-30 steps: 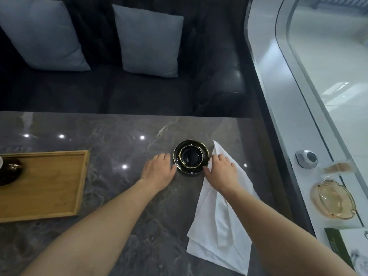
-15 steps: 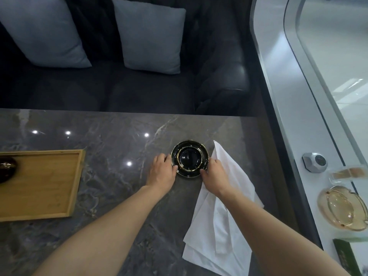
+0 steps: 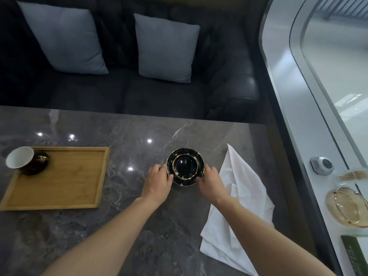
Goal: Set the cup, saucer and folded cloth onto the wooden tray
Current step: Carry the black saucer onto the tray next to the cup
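The saucer [image 3: 185,166] is black and glossy with a thin gold ring around its centre well and a gold edge, and it sits on the grey marble table [image 3: 123,136] between the two hands. The left hand [image 3: 157,183] grips its left rim with thumb and fingers, and the right hand [image 3: 211,183] grips its right rim the same way; whether it has left the table is hard to tell. Just right of it lies the white cloth [image 3: 239,198], loosely folded, partly hidden under the right forearm. Well to the left is the wooden tray [image 3: 65,176], its near left corner cut off by the frame. The cup [image 3: 25,163], dark outside and white inside, lies tipped on its side at the tray's far left corner, its mouth overhanging the tray's edge.
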The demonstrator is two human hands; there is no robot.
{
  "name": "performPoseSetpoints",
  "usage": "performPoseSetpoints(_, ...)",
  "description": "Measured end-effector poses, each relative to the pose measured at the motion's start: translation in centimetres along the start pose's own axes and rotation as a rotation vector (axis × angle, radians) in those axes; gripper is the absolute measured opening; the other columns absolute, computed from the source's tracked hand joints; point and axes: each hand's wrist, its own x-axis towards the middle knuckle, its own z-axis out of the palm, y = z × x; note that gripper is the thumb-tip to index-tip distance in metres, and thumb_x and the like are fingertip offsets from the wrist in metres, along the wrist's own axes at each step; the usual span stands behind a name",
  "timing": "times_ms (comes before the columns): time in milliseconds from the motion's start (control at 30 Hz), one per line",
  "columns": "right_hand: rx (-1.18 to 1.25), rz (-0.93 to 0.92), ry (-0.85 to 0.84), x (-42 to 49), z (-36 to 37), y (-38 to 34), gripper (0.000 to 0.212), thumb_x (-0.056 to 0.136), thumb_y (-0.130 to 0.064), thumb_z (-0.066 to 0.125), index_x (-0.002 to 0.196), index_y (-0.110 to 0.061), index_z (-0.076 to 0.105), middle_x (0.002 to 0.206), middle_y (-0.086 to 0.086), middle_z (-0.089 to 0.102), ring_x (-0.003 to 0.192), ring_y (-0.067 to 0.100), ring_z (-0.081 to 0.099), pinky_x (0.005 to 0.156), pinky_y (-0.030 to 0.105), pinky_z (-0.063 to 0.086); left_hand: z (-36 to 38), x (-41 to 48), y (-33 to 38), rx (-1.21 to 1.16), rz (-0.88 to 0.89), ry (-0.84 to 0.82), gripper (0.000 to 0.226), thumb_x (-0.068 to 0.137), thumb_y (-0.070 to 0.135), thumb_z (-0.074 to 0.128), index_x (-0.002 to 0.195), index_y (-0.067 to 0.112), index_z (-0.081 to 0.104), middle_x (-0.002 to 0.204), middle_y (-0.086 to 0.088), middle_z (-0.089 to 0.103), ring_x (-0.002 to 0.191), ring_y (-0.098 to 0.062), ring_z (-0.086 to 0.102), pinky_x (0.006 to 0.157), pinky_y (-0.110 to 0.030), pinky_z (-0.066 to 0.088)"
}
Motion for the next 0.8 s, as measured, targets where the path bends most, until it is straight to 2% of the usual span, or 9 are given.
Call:
performPoseSetpoints(233, 0.015, -0.070, -0.037, -2.0, 4.2, -7.3, 0.031, 0.092, -0.008, 0.060, 0.122, -0.004, 0.055, 0.112, 0.017, 0.060, 0.111, 0.031, 0.050, 0.092, 0.034, 0.040, -6.1, -3.4, -6.5, -0.024, -0.016, 0.044, 0.025, 0.099, 0.027, 0.060, 0.117, 0.009, 0.063, 0.111, -0.008, 0.059, 0.109, -0.027, 0.052, 0.097, -0.040, 0.044)
performPoseSetpoints(467, -0.011, -0.134, -0.082, -2.2, 9.8, -16.0, 0.037, 0.094, -0.012, 0.061, 0.129, -0.006, 0.053, 0.118, 0.016, 0.060, 0.114, 0.030, 0.051, 0.100, 0.036, 0.041, -12.5, -5.6, -14.2, -0.019, -0.086, 0.091, 0.023, 0.096, 0.026, 0.063, 0.114, 0.011, 0.064, 0.105, -0.006, 0.060, 0.103, -0.027, 0.056, 0.089, -0.041, 0.049)
performPoseSetpoints(600, 0.001, -0.163, -0.112, -1.9, 13.6, -21.4, 0.037, 0.094, -0.013, 0.061, 0.129, -0.007, 0.053, 0.119, 0.014, 0.059, 0.114, 0.029, 0.052, 0.099, 0.035, 0.042, -15.9, -6.4, -19.7, -0.004, -0.132, 0.109, 0.023, 0.096, 0.026, 0.064, 0.114, 0.012, 0.064, 0.107, -0.006, 0.059, 0.104, -0.026, 0.054, 0.092, -0.040, 0.047)
performPoseSetpoints(800, -0.026, -0.201, -0.136, -1.2, 16.5, -24.7, 0.034, 0.094, -0.012, 0.060, 0.127, -0.006, 0.054, 0.116, 0.014, 0.061, 0.114, 0.028, 0.050, 0.093, 0.031, 0.039, -17.8, -6.6, -23.3, 0.021, -0.172, 0.107, 0.025, 0.097, 0.028, 0.062, 0.115, 0.010, 0.064, 0.106, -0.007, 0.058, 0.106, -0.027, 0.053, 0.094, -0.039, 0.045)
